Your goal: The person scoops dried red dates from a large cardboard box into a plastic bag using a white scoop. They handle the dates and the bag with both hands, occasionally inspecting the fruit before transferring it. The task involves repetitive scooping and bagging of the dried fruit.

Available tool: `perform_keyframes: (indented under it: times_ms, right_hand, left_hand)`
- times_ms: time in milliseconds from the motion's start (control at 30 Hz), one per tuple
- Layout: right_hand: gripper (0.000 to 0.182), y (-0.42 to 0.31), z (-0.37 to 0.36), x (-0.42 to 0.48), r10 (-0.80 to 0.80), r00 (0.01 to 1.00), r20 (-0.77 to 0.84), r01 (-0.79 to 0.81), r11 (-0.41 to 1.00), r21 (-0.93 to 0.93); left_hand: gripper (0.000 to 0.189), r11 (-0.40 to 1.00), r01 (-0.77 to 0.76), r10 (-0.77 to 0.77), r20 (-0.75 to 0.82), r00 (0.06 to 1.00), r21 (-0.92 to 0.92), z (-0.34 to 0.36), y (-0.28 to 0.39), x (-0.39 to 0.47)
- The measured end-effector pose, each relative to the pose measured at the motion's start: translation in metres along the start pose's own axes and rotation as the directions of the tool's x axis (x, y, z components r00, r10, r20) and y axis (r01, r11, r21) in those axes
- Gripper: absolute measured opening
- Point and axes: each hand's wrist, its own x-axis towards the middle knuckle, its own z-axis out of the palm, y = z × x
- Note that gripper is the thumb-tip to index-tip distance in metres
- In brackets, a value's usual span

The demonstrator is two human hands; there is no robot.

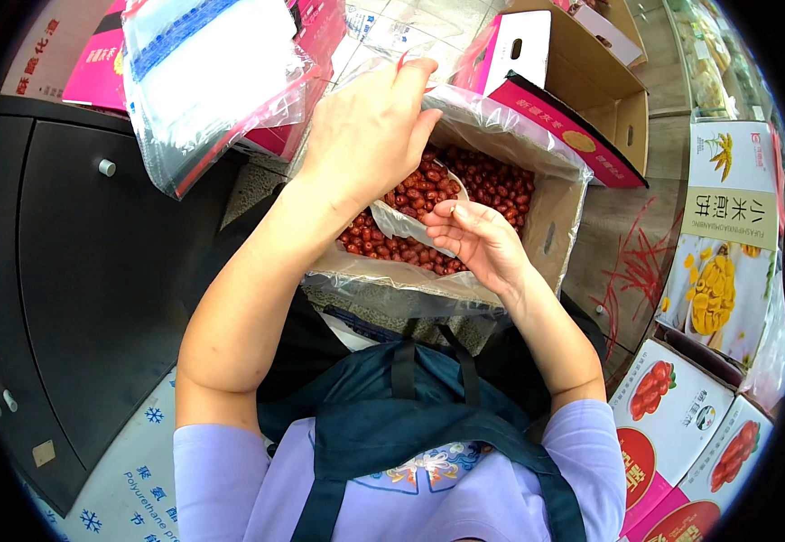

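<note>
A cardboard box (546, 223) lined with clear plastic stands before me, holding many red dried jujubes (500, 177). Within it is a pale scoop or bowl (458, 184) heaped with jujubes. My left hand (379, 122) is raised over the box's far left side, its fingertips at a thin red strip (402, 62), perhaps the edge of a clear bag; the grip is unclear. My right hand (479, 237) hovers over the near right part of the jujubes, fingers curled and thumb near the index finger. Whether something small is pinched there cannot be told.
Clear zip bags (209, 88) with red closures lie on pink packaging at upper left. A black cabinet (114, 271) stands left. An open carton (588, 74) is behind the jujube box. Red strips (639, 261) lie on the floor at right, beside printed cartons (677, 406).
</note>
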Motion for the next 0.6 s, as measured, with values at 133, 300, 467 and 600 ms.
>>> perform_keyframes:
  times_ms: [133, 300, 467, 600]
  right_hand:
    - [0.035, -0.004, 0.01, -0.011, 0.017, 1.0, 0.02, -0.017, 1.0, 0.0]
    - [0.035, -0.008, 0.014, -0.014, 0.016, 0.999, 0.03, -0.017, 1.0, 0.011]
    - [0.031, -0.007, 0.009, -0.015, -0.008, 1.0, 0.025, 0.007, 0.998, 0.056]
    - [0.028, -0.007, 0.009, -0.016, -0.032, 0.998, 0.052, 0.028, 0.996, 0.082]
  left_hand:
    - [0.043, 1.0, 0.005, -0.005, 0.005, 1.0, 0.003, 0.001, -0.001, 0.0]
    - [0.043, 1.0, 0.0, 0.0, 0.007, 1.0, 0.02, 0.003, -0.003, 0.0]
    - [0.042, 1.0, 0.005, -0.006, 0.022, 1.0, 0.016, 0.003, -0.002, 0.0]
    - [0.042, 1.0, 0.012, -0.013, 0.032, 0.999, 0.025, 0.002, -0.002, -0.001]
